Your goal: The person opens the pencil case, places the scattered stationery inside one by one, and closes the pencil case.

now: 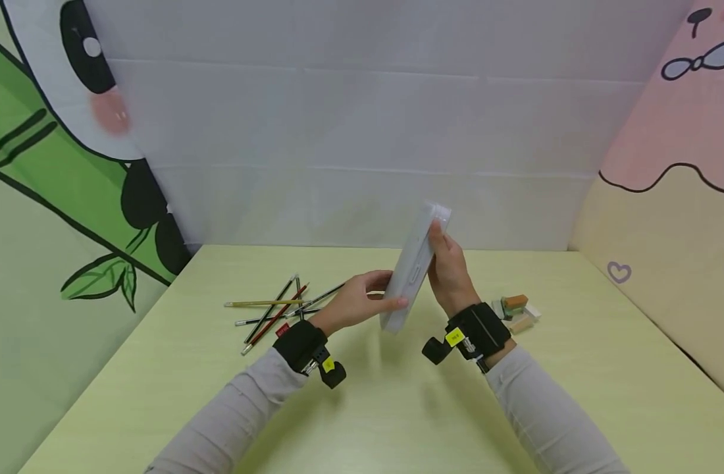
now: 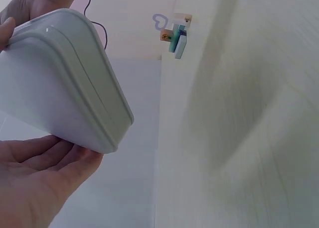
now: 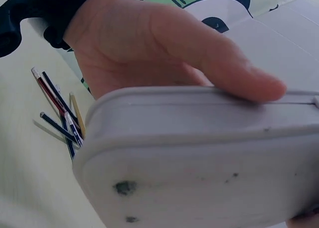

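Observation:
A closed white plastic pencil case [image 1: 411, 273] is held tilted above the table, between both hands. The left hand [image 1: 357, 301] grips its lower end, thumb across the near side; the right wrist view shows this left thumb lying along the seam. Higher up, the right hand [image 1: 453, 273] holds the far right side with its thumb near the top. The left wrist view shows the case's [image 2: 65, 83] rounded corner, with the left hand [image 2: 50, 178] against it. Small dark smudges mark the case's [image 3: 199, 163] flat face in the right wrist view. Its inside is hidden.
Several pencils [image 1: 273, 313] lie crossed in a loose pile on the table [image 1: 374, 421], left of the hands. A small group of erasers [image 1: 518, 313] lies beyond the right wrist. Walls with cartoon prints [image 1: 83, 197] stand at the back and sides.

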Available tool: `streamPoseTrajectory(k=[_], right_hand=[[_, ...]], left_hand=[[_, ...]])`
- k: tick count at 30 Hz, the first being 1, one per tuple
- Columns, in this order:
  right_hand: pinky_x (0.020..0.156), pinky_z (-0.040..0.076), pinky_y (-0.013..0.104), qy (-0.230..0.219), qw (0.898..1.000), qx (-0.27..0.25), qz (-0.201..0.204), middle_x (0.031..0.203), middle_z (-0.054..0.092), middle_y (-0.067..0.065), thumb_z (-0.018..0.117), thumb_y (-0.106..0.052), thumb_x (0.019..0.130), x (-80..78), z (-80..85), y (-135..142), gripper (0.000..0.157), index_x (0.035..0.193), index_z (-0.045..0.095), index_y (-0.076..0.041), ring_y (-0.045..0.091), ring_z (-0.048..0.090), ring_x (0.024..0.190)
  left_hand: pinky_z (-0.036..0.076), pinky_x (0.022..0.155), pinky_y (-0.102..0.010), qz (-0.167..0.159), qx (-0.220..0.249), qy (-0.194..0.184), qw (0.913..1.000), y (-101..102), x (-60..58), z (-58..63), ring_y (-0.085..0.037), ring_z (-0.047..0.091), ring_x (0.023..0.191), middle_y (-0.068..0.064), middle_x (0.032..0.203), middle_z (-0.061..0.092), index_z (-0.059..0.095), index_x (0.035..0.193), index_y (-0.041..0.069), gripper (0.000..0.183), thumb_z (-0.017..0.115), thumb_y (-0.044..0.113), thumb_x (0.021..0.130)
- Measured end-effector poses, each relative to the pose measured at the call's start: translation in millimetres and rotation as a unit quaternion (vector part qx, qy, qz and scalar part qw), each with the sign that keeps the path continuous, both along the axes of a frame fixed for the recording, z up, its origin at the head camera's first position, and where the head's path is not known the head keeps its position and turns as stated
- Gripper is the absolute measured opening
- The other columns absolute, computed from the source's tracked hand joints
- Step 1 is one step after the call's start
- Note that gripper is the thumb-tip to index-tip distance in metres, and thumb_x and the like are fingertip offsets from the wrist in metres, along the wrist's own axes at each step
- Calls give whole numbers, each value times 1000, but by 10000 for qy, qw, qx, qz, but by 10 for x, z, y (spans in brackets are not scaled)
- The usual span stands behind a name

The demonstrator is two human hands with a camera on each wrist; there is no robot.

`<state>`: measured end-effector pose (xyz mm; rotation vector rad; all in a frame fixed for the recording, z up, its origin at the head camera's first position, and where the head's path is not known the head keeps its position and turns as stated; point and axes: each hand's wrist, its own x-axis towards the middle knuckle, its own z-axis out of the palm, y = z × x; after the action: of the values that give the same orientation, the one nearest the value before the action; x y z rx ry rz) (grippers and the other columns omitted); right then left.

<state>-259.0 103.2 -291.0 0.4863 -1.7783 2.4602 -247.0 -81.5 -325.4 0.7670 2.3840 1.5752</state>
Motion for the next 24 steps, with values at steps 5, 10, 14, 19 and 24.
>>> streamPoseTrajectory(k=[5, 10, 14, 19, 24], right_hand=[[86, 40, 26, -120, 9990, -375, -208, 92, 55, -8, 67, -76, 60, 3, -13, -19, 77, 111, 59, -18, 10, 48, 90], [79, 42, 24, -316, 9961, -774, -275, 86, 58, -8, 72, -73, 56, -11, 1, -24, 72, 102, 65, -19, 8, 51, 83], [77, 43, 23, -303, 9952, -890, -258, 86, 58, -8, 73, -74, 54, -11, 5, -23, 73, 101, 64, -19, 8, 52, 81], [71, 44, 22, -292, 9954, -871, -261, 84, 56, -8, 69, -78, 55, 1, 32, -40, 75, 101, 63, -19, 7, 52, 78], [69, 43, 23, -329, 9962, -708, -390, 86, 51, -7, 65, -83, 52, 21, 58, -50, 84, 105, 60, -18, 9, 49, 78]], left_hand=[[52, 101, -38, -74, -44, 140, 9999, 25, 27, 34, -28, 56, 125, -13, 138, 56, 47, 142, 9, 61, 69, 29, 89], [52, 101, -41, 79, -247, 61, 9996, 22, 59, 74, -27, 56, 126, -10, 136, 59, 48, 141, 11, 60, 68, 32, 89], [52, 101, -40, 203, -190, -71, 9996, 24, 71, 78, -25, 56, 126, -8, 136, 59, 50, 141, 13, 62, 70, 37, 87], [52, 101, -39, 284, 31, -171, 9994, 36, 87, 84, -25, 57, 125, -7, 135, 60, 52, 139, 14, 62, 73, 36, 85], [51, 102, -39, 278, 154, -241, 9992, 35, 112, 103, -26, 56, 126, -9, 136, 59, 51, 139, 13, 64, 74, 36, 84]])
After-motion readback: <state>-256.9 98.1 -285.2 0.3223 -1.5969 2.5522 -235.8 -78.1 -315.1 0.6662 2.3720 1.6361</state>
